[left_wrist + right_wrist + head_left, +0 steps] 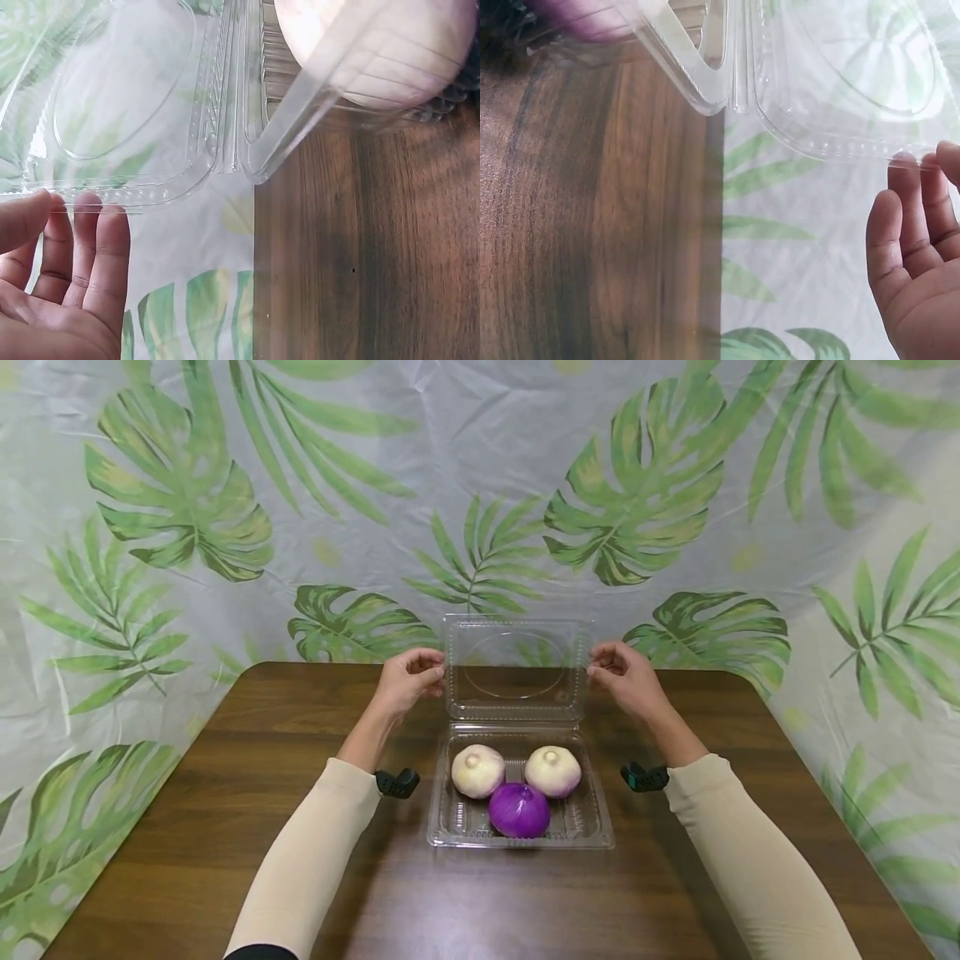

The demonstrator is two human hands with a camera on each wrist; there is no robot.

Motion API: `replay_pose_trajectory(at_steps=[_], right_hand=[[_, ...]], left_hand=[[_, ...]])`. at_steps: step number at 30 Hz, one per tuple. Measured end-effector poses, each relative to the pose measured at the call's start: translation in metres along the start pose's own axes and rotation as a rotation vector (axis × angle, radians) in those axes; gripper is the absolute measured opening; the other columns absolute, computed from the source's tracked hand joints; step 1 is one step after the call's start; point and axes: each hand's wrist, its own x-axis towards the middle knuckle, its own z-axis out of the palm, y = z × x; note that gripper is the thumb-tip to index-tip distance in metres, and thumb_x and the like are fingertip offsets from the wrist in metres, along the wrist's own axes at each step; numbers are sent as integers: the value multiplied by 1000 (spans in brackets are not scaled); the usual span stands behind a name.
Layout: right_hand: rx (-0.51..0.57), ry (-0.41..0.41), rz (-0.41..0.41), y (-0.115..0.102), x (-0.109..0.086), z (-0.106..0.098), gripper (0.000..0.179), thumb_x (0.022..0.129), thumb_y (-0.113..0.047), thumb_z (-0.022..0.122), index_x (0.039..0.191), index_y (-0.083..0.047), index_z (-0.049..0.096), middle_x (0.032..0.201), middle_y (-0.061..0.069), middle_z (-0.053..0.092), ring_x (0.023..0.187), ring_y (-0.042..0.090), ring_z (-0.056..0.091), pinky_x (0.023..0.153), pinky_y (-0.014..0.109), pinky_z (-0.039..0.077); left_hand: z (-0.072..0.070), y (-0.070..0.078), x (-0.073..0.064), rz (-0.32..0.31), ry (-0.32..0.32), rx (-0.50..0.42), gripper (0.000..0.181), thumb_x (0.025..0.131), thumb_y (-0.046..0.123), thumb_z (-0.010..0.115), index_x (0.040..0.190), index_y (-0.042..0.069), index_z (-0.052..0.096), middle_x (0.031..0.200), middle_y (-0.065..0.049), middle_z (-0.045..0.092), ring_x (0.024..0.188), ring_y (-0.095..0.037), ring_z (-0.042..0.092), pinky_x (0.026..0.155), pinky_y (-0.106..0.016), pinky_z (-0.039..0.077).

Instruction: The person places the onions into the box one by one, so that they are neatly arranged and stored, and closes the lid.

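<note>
A clear plastic clamshell container (442,827) rests on the table with its lid (517,706) raised upright along the back hinge. Inside its base are two pale, round turnip-like vegetables, one on the left (477,772) and one on the right (553,772), with a glossy purple onion (519,811) in front of them. My left hand (411,679) pinches the lid's left edge between thumb and fingertips, as the left wrist view shows up close. At the lid's right edge, my right hand (621,673) pinches the rim the same way.
The dark wooden table (285,810) spreads around the container. Just behind its far edge hangs a pale cloth with green leaf prints (480,560). Black straps with small devices circle the left wrist (397,783) and right wrist (645,777).
</note>
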Motion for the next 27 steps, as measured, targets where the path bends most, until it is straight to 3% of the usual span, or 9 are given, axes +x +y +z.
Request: replay_pose_trajectory(at_steps=[3,6,14,20,27], right_hand=[[-6,15,-35,-1,-4,0,28,99,-12,59,123,0,54,105,14,60,84,11,65,75,28,56],[-10,35,-73,1,-6,1,26,98,-12,61,120,0,56,100,9,61,81,7,65,73,25,56],[0,65,-136,-2,-14,1,23,96,-11,64,114,2,58,96,7,61,82,14,65,72,24,56],[-30,78,-177,0,-24,0,20,95,-9,65,110,3,60,94,-3,61,80,2,58,70,16,50],[37,87,-181,1,-36,1,19,94,-7,65,108,5,59,90,-13,59,80,1,58,69,16,51]], left_hand=[[0,-1,-2,18,-11,4,29,93,-1,62,121,-7,59,87,6,61,72,-10,65,67,-24,58],[0,-1,-4,43,-23,7,27,93,-2,62,119,-10,58,88,6,61,72,-10,65,69,-26,59],[-1,-1,-9,151,-21,51,24,92,-4,61,113,-14,59,85,7,62,72,-7,64,75,-37,61],[-1,-4,-12,194,-37,69,19,90,-7,61,107,-15,58,83,7,62,72,-6,64,71,-27,60],[-1,-6,-20,276,-65,107,18,89,-8,62,104,-17,58,82,8,62,73,-5,62,71,-21,55]])
